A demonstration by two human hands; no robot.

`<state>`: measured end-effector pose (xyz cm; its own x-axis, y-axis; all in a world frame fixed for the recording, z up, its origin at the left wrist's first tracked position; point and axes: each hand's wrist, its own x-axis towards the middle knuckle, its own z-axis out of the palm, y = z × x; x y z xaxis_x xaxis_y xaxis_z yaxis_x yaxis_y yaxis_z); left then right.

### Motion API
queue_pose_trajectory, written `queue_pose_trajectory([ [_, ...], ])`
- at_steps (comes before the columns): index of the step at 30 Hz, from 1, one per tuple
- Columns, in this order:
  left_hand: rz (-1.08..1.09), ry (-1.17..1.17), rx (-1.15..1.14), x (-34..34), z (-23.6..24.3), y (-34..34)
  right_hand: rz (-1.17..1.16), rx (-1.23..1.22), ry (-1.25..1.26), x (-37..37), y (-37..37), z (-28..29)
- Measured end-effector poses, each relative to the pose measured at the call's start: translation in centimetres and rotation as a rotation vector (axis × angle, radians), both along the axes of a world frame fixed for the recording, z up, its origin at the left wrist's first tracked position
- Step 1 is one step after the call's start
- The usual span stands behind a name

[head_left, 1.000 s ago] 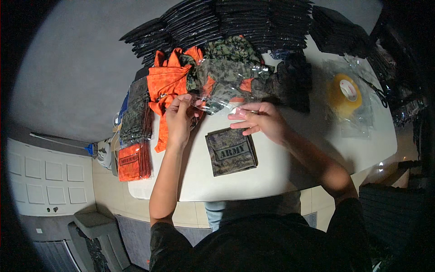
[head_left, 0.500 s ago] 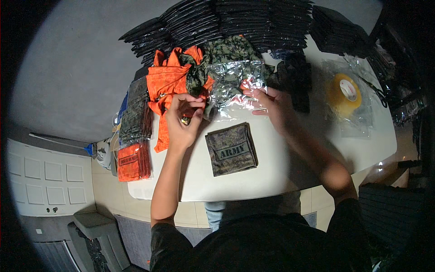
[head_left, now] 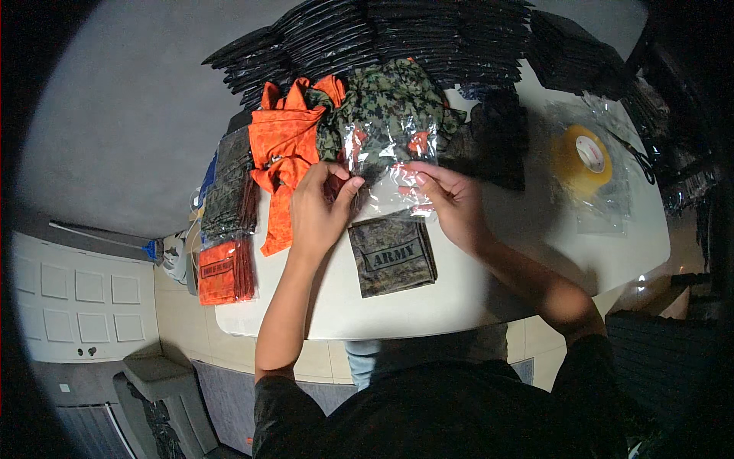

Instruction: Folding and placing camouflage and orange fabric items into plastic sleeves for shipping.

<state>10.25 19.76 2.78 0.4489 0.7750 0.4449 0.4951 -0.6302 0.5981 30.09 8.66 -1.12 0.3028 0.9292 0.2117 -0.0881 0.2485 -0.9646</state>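
A clear plastic bag (head_left: 386, 195) is held up between my two hands over the white table. My left hand (head_left: 325, 206) pinches its left edge with thumb and fingers. On the other side, my right hand (head_left: 451, 199) grips the right edge, thumb on top. Just below the bag, a folded camouflage cloth (head_left: 394, 256) with a dark printed panel lies flat, its far edge close under the bag. Behind the bag, loose green camouflage cloth (head_left: 397, 92) shows partly through the plastic. Crumpled orange cloth (head_left: 287, 134) lies beside it, left of centre.
Bagged folded camouflage pieces (head_left: 228, 183) and an orange bagged stack (head_left: 225, 271) line the left edge. Black packages (head_left: 367, 42) are piled along the back. Clear bags, a yellow tape roll (head_left: 587, 157) and scissors (head_left: 634, 153) lie right.
My left hand has moved right and now holds the bag's left edge. The bag has come lower and nearer to me, and my right hand has shifted slightly with it.
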Motion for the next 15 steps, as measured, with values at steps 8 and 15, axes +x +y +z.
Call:
queue_pose_trajectory([
  [8,-0.045,-0.019,0.005,0.0,0.2,-0.1,-0.003,-0.016,-0.037,0.4,0.1,-0.2],
  [15,-0.151,-0.378,-0.357,-0.6,-2.5,2.1,-0.034,-0.156,0.180,0.5,0.2,0.6],
])
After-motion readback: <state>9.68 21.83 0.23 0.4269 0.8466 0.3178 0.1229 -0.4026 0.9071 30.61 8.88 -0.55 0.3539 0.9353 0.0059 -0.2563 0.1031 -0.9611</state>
